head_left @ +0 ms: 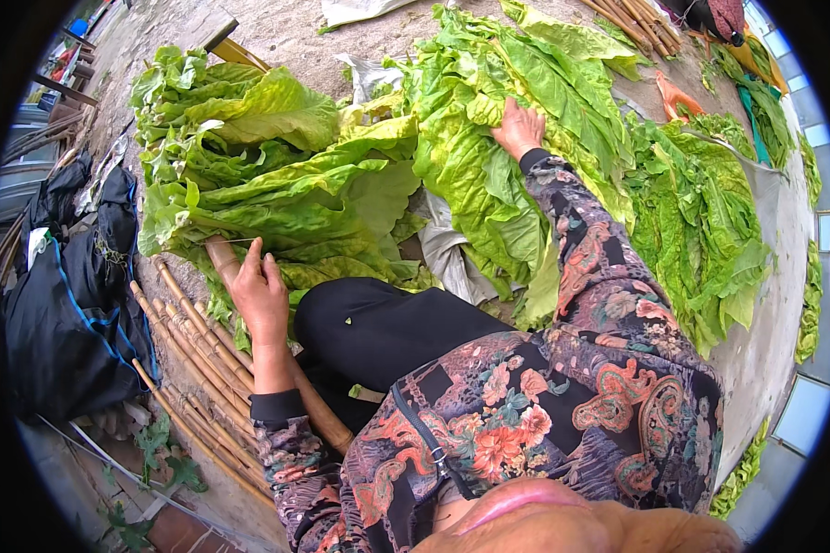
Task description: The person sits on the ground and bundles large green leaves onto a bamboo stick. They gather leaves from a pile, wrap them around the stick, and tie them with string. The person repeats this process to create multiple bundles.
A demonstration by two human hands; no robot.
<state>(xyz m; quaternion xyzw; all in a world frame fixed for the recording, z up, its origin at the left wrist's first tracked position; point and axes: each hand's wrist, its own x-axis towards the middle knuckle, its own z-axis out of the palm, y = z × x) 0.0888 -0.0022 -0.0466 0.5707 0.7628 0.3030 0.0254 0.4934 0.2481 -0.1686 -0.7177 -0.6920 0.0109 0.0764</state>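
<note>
Bunched tobacco leaves (267, 115) at upper end of bamboo pole (318, 401), left of centre; pole's lower stretch bare, beside bent leg. Left hand (260, 300) over pole, fingertips seemingly pinching thin string (235, 241). Right hand (518, 129) on central loose leaf pile (470, 180), fingers curled; whether gripping leaf, cannot tell. Progress, judged: one section bunched; central pile and farther right-hand leaf heap (692, 212) left loose. Bare canes (198, 346) lie left, near black sheeting (74, 323).
</note>
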